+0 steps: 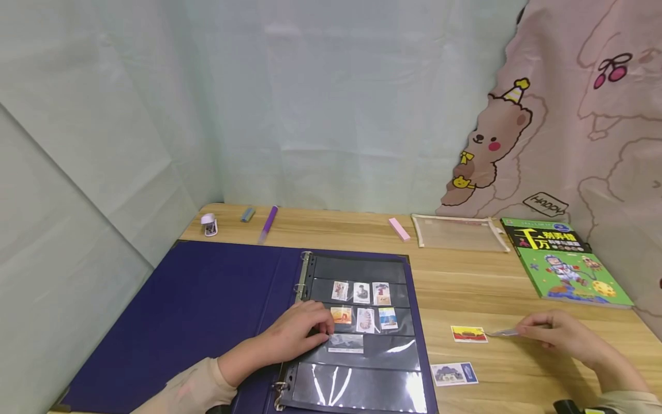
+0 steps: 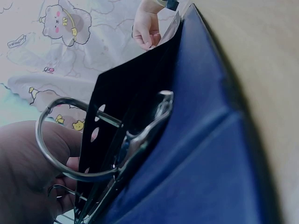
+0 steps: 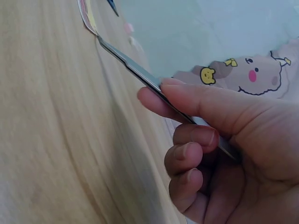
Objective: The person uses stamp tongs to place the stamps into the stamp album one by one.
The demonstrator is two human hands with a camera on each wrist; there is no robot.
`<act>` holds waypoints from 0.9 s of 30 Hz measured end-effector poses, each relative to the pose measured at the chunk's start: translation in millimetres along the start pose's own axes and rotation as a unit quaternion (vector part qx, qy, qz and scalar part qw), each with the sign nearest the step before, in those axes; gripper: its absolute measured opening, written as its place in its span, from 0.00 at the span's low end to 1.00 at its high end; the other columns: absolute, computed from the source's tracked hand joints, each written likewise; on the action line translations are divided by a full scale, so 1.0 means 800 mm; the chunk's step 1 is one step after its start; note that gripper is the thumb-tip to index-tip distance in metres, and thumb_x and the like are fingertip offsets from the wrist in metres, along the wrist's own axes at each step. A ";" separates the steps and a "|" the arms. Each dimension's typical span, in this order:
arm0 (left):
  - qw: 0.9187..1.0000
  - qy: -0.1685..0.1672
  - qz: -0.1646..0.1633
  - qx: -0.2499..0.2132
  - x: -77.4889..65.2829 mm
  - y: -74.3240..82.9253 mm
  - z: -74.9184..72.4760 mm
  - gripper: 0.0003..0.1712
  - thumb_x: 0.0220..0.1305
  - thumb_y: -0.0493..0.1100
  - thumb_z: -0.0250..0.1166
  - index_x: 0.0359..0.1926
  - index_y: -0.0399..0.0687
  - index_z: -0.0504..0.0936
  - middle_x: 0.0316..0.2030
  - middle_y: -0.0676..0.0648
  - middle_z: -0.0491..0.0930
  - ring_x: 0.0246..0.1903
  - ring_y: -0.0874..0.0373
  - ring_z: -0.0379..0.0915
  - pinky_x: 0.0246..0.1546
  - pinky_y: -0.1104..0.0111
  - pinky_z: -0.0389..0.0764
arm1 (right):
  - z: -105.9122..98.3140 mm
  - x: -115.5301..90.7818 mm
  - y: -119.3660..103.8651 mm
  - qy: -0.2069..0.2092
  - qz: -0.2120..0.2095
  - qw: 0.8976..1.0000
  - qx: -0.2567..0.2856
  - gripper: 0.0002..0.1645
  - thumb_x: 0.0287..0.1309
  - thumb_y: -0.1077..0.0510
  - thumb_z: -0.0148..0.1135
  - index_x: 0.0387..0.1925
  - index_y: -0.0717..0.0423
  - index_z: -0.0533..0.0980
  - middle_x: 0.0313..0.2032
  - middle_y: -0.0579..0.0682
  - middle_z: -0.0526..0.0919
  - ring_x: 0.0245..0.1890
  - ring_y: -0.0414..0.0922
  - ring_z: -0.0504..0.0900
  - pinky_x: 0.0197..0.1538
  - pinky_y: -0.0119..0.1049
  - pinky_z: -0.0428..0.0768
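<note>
My right hand grips a pair of metal tweezers between thumb and fingers, the other fingers curled below. The tweezers' tips meet the right edge of a red and yellow stamp, close over the table. My left hand rests on the black stock page of a ring binder, fingers bent and fingertips at the pocket of a greyish stamp. Above it, two rows of stamps sit in clear pockets. In the left wrist view the binder ring partly covers the hand.
The binder's blue cover spreads left. A stamp with a building lies beside the page. Farther back are a small stapler, a purple pen, a pink block, a mesh pouch and a green book.
</note>
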State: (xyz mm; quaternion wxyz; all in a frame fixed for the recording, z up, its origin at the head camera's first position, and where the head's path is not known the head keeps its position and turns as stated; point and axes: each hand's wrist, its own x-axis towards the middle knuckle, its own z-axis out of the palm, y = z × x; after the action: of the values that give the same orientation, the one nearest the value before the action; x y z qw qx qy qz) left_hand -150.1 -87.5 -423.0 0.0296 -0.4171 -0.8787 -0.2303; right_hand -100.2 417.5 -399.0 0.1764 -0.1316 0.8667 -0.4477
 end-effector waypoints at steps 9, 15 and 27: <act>1.000 -0.003 0.000 0.001 0.001 0.000 0.000 0.07 0.52 0.42 0.65 0.29 0.59 0.74 0.27 0.62 0.70 0.31 0.70 0.63 0.38 0.72 0.65 | 0.004 -0.001 -0.002 0.055 0.006 0.998 -0.042 0.14 0.62 0.60 0.48 0.35 0.66 0.77 0.25 0.32 0.73 0.20 0.36 0.66 0.21 0.33 0.65; 1.000 -0.001 0.000 0.002 0.001 0.000 0.001 0.07 0.52 0.43 0.65 0.29 0.59 0.74 0.26 0.62 0.70 0.31 0.70 0.63 0.38 0.73 0.64 | 0.005 -0.004 -0.008 0.099 -0.015 0.993 -0.068 0.11 0.62 0.62 0.48 0.35 0.63 0.77 0.29 0.31 0.75 0.24 0.35 0.69 0.25 0.31 0.68; 1.000 -0.001 0.004 0.008 -0.001 -0.001 0.000 0.06 0.53 0.42 0.64 0.29 0.60 0.74 0.27 0.63 0.70 0.32 0.71 0.63 0.38 0.73 0.65 | 0.015 0.005 -0.029 0.154 -0.055 0.981 -0.100 0.09 0.59 0.65 0.51 0.33 0.61 0.79 0.23 0.37 0.75 0.22 0.36 0.69 0.23 0.32 0.66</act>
State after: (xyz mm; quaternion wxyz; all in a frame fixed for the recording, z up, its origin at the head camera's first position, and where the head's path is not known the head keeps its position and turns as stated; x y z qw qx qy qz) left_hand -150.2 -88.1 -423.5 0.0327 -0.4206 -0.8790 -0.2224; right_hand -97.3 394.3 -386.9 0.0016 -0.1259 0.9152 -0.3829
